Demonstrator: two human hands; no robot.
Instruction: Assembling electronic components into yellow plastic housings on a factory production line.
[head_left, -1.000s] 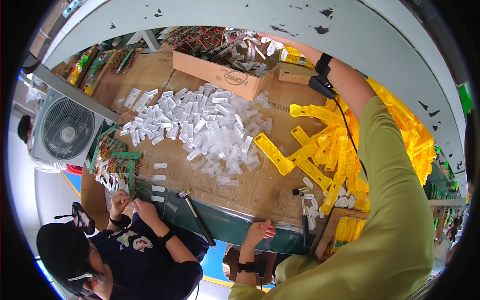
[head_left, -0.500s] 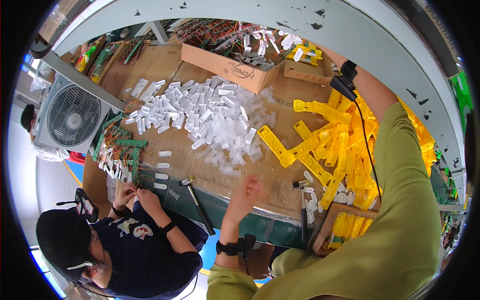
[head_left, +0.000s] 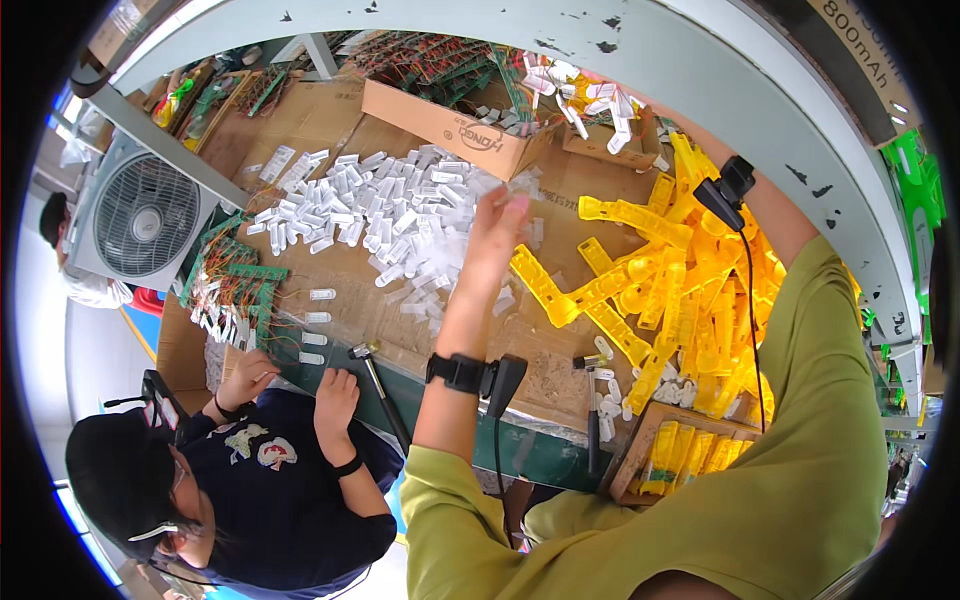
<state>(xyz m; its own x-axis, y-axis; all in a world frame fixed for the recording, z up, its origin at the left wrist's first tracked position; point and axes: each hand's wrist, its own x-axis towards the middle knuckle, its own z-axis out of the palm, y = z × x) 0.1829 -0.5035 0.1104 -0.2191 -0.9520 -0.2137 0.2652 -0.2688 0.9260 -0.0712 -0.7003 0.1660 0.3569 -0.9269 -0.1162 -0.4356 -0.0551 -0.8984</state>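
Note:
My left hand [head_left: 497,228] reaches over the right part of a heap of small white and translucent plastic pieces [head_left: 400,215]. Its fingers are slightly curled and apart, with nothing visible in them. My right arm stretches to the back. There my right hand [head_left: 602,88] is mostly hidden by the grey shelf beam, beside white pieces [head_left: 615,112] at a small cardboard box [head_left: 625,152]. Whether its fingers hold any of them cannot be seen. Right of my left hand lies a pile of yellow plastic housings [head_left: 690,290].
A co-worker's hands [head_left: 335,400] are at the left table edge, near green circuit boards [head_left: 255,285] with wires. Two hammers [head_left: 380,390] lie along the front edge. A box of yellow parts [head_left: 640,480] stands front right. The grey shelf beam [head_left: 680,60] overhangs the back.
My left hand has moved away from me, from the front edge to the white heap. White pieces at the back box have shifted beside my right hand. The co-worker's hands have moved apart.

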